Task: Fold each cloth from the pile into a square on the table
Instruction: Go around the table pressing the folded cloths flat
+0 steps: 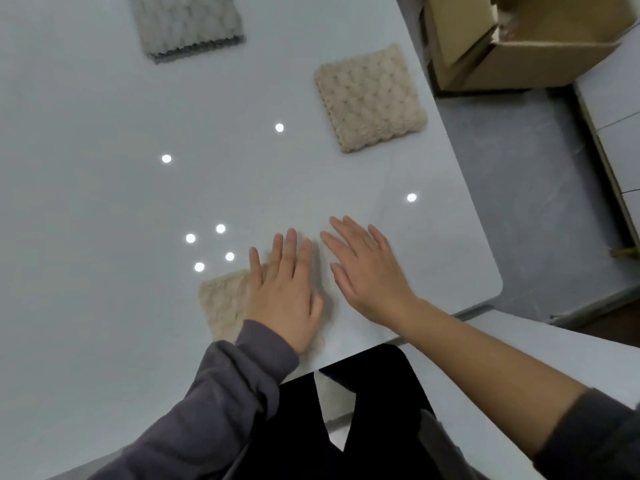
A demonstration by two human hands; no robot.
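1. Nearest the camera is the person's black clothing (pixel 363 427), at the bottom below the table (pixel 104 168) edge.
2. The left arm comes in from the lower left in a grey sleeve (pixel 225 393) that reaches the wrist. The right forearm is bare and comes in from the lower right.
3. The left hand (pixel 284 292) lies palm down on a beige cloth (pixel 221 299). Its fingers are straight and slightly spread and grip nothing.
4. That cloth lies flat at the near edge of the table, right in front of the person. Its left part shows beside the hand; the hand and wrist hide the rest, so its full outline cannot be told.
5. The right hand (pixel 367 271) is just to the right of the left one, palm down over bare table, fingers straight and fanned out, holding nothing. Whether it touches the surface cannot be told.
6. Farther back, near the right edge, lies a folded beige square (pixel 370 98), well apart from the hands.
7. A folded grey square (pixel 188 26) lies at the far end, left of the beige one and partly cut off by the top of the view.
8. Small bright light spots reflect on the glossy tabletop.
9. An open cardboard box (pixel 519 46) stands on the floor beyond the table's right edge.
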